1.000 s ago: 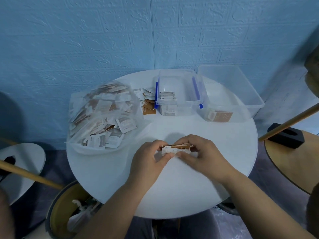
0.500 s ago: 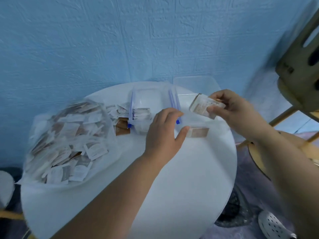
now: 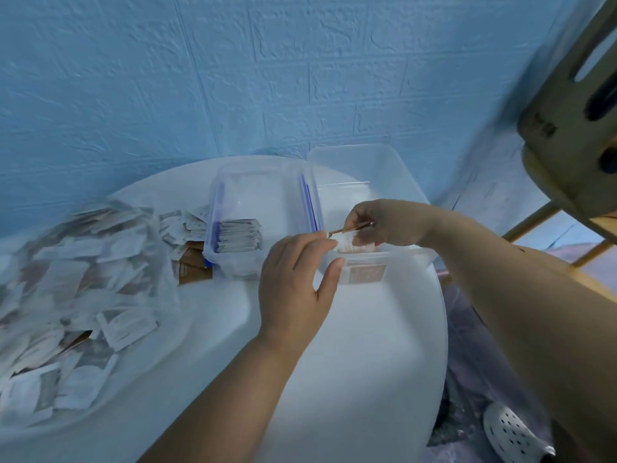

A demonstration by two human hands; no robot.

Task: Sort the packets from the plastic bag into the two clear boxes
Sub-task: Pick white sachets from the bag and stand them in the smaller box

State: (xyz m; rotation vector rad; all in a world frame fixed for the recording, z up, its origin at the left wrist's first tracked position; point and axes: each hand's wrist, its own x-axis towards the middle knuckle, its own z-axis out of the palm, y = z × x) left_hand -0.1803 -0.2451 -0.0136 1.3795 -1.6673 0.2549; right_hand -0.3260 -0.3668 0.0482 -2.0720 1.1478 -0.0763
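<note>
- The plastic bag [image 3: 76, 295] is lying at 9 o'clock on the table [image 3: 334, 362], bulging with packets. I'm judging most of the sorting is left.
- Loose packets [image 3: 187, 228], white and brown, are sitting at 11 o'clock between the bag and the blue-latched box [image 3: 263, 168].
- That box is sitting at 12 o'clock and holding one short stack [image 3: 238, 235] at its near end.
- My left hand [image 3: 293, 282] is reaching toward 1 o'clock with the forearm crossing the table. The fingers are curling and the thumb tip is lying at the right box's near wall. The fingertips are meeting the edge of the held packets [image 3: 350, 242]; I can't tell whether they're pinching or just touching.
- The held packets are hovering over the near end of the right box [image 3: 367, 168].
- My right hand [image 3: 384, 222] is coming in from 3 o'clock, thumb and fingers clamping on those packets.
- The right box is showing one brown packet [image 3: 364, 274] standing against its near wall.
</note>
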